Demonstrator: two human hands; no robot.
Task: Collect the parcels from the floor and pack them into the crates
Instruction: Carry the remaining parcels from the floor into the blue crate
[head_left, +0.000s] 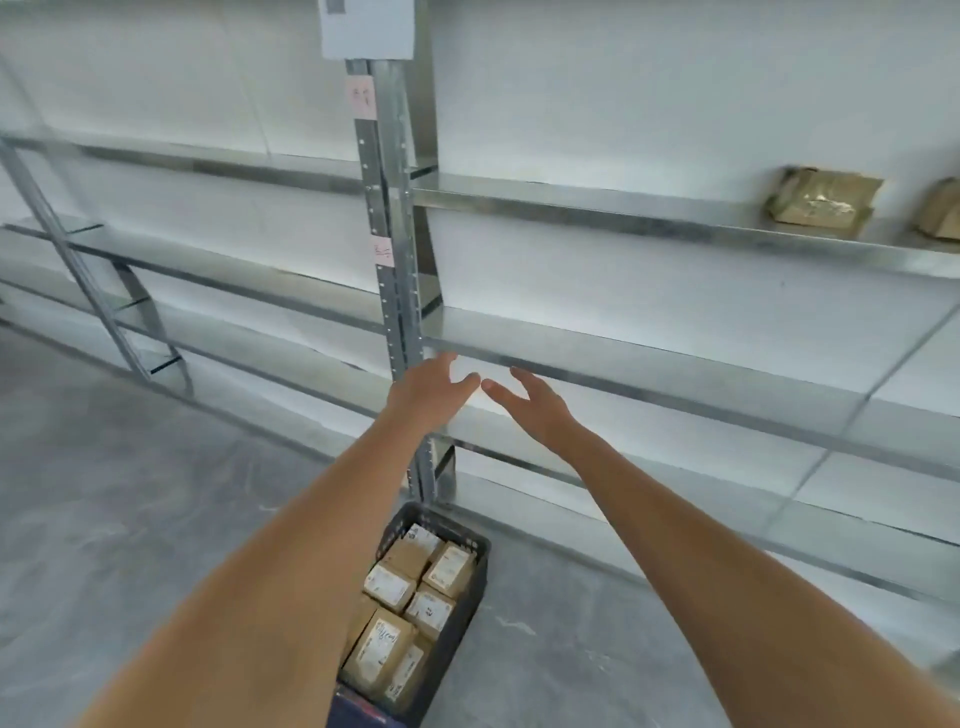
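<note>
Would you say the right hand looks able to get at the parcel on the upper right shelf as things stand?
Probably yes. The right hand is open and holds nothing, and the parcel sits near the shelf's front edge with nothing before it. It lies well up and to the right, so a long reach or a sidestep may be needed.

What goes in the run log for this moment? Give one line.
left hand: open, empty | right hand: open, empty | crate: on floor, holds parcels | shelf: hands raised before it

Black crate; tan parcels with white labels; silver-grey shelving; grey floor.
</note>
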